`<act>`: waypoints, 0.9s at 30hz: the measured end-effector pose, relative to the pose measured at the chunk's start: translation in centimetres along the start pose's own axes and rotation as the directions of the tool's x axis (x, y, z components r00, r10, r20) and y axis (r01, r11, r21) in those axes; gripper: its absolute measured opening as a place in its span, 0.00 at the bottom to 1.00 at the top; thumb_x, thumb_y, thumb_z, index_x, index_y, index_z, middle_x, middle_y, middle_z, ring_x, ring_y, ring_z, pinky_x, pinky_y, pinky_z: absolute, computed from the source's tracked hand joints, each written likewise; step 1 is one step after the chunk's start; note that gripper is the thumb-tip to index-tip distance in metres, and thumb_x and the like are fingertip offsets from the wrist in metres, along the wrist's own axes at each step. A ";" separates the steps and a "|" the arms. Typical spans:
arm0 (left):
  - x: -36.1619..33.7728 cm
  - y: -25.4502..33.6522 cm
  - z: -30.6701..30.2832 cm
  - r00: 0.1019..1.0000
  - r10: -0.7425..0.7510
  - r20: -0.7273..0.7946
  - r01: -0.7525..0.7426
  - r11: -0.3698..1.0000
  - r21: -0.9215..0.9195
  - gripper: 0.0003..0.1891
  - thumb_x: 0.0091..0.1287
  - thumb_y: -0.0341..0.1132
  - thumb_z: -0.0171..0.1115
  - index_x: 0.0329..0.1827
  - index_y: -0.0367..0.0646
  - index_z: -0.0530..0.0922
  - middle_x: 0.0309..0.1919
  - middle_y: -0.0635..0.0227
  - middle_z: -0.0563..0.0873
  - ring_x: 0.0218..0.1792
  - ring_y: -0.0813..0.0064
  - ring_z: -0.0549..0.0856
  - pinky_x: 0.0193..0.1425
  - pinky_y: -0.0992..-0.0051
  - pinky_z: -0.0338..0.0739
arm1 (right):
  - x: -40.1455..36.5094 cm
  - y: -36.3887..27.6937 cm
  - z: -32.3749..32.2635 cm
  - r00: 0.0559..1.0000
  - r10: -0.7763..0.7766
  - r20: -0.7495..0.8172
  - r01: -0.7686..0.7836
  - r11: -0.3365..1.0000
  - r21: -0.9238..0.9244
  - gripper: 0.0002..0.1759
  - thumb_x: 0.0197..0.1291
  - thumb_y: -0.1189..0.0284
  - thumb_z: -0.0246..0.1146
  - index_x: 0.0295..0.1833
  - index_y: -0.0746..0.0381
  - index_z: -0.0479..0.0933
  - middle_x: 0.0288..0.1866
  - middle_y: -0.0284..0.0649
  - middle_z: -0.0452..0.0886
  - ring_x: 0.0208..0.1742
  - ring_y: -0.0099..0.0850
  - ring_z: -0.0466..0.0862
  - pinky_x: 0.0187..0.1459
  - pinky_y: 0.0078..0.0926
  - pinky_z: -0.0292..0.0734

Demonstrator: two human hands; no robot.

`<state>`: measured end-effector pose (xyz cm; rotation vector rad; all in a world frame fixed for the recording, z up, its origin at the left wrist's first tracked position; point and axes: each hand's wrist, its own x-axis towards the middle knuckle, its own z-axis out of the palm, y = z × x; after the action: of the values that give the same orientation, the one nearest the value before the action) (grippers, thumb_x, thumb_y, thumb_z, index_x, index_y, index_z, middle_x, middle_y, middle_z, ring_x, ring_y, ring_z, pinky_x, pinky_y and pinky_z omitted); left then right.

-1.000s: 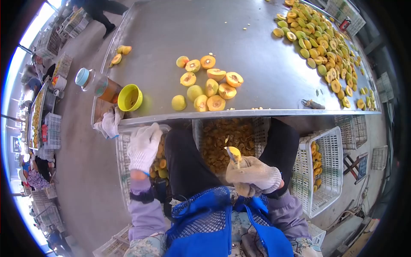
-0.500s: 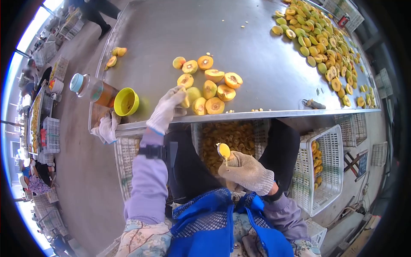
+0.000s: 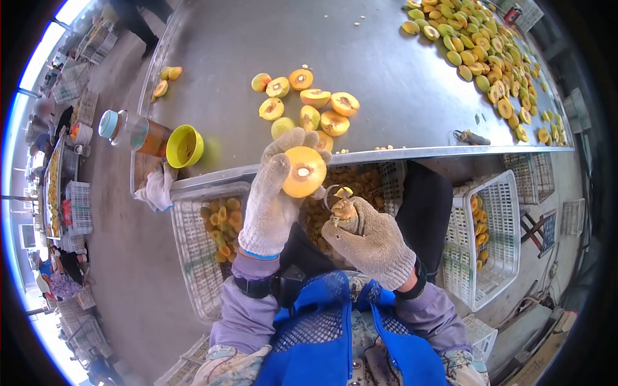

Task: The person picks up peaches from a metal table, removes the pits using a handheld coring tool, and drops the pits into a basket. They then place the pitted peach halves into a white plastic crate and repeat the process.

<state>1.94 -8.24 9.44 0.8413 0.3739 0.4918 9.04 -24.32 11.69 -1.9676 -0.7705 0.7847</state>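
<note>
Fruit, halved, round, gripped by knit-gloved left hand; right hand clenches looped scoop.

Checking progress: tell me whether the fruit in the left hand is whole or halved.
Halved: the fruit in the left hand shows a flat cut face.

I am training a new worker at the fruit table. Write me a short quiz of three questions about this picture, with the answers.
1. What does the left hand hold? A: a knife. B: a halved fruit. C: a bottle.
2. True or false: the right hand is empty.
3. Fill the gap: the cup at the edge of the metal table is ____ in colour.

Key
1. B, with the cut face toward the camera.
2. False: it grips a small loop tool.
3. Yellow.
</note>
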 end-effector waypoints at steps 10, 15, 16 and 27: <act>-2.3 -0.4 2.7 0.999 0.035 -0.035 -0.030 0.991 0.133 0.33 0.76 0.56 0.50 0.70 0.36 0.68 0.66 0.51 0.75 0.61 0.53 0.80 0.58 0.64 0.81 | -0.5 -0.8 0.4 0.980 0.121 0.155 -0.145 0.977 0.155 0.15 0.62 0.57 0.66 0.47 0.54 0.76 0.32 0.45 0.81 0.36 0.50 0.83 0.36 0.41 0.77; -3.1 -2.0 3.7 0.978 0.204 -0.036 -0.197 0.969 0.150 0.28 0.78 0.55 0.46 0.68 0.41 0.70 0.67 0.52 0.75 0.60 0.56 0.81 0.58 0.64 0.81 | -1.0 -1.3 0.0 0.970 0.120 0.209 -0.175 0.948 0.265 0.16 0.64 0.58 0.64 0.49 0.57 0.75 0.29 0.40 0.82 0.30 0.37 0.85 0.33 0.33 0.78; -3.2 -2.3 3.9 0.961 0.276 -0.025 -0.268 0.950 0.159 0.27 0.78 0.54 0.45 0.67 0.42 0.71 0.67 0.53 0.75 0.59 0.57 0.81 0.58 0.64 0.81 | -1.1 -1.8 -0.4 0.928 0.195 0.318 -0.313 0.872 0.377 0.15 0.65 0.59 0.63 0.49 0.58 0.75 0.28 0.36 0.82 0.27 0.30 0.84 0.32 0.29 0.78; -3.4 -0.5 4.8 0.996 0.083 -0.029 -0.079 0.992 0.098 0.28 0.79 0.52 0.45 0.67 0.35 0.70 0.56 0.50 0.80 0.53 0.58 0.84 0.62 0.61 0.79 | -1.8 -1.4 0.4 0.927 0.130 0.352 -0.308 0.800 0.515 0.14 0.67 0.61 0.62 0.48 0.60 0.75 0.24 0.30 0.80 0.24 0.20 0.80 0.29 0.22 0.75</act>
<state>1.66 -13.31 12.41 0.9460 0.3981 0.5671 7.30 -24.89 13.20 -1.4226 -0.4013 1.3121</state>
